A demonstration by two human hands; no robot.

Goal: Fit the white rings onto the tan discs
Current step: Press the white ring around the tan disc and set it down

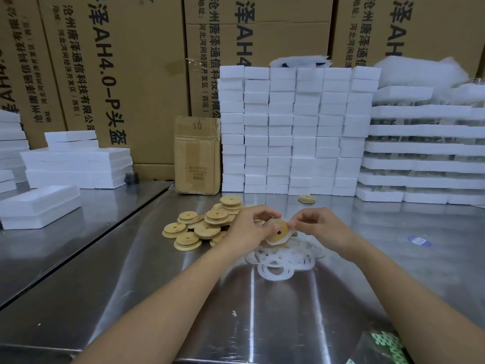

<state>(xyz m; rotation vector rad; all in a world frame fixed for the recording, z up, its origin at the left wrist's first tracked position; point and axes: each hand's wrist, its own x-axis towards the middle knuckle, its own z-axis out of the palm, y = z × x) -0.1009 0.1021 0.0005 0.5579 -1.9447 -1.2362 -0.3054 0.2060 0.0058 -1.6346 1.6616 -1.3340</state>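
Above the steel table [262, 324], my left hand [249, 225] grips a tan disc [278, 232] with a small centre hole. A white ring [288, 233] lies partly around the disc's rim, and my right hand [319, 225] pinches it at the upper right edge. Under my hands is a loose heap of white rings [280, 261]. To the left, a pile of tan discs [202, 224] spreads over the table. A short stack of discs [306, 198] sits alone farther back.
White foam blocks [296, 127] are stacked high at the back, with more foam trays [425, 145] on the right and foam pieces [76, 164] on the left. A small cardboard box [197, 153] stands behind the discs. A blue sticker [419, 240] lies at right.
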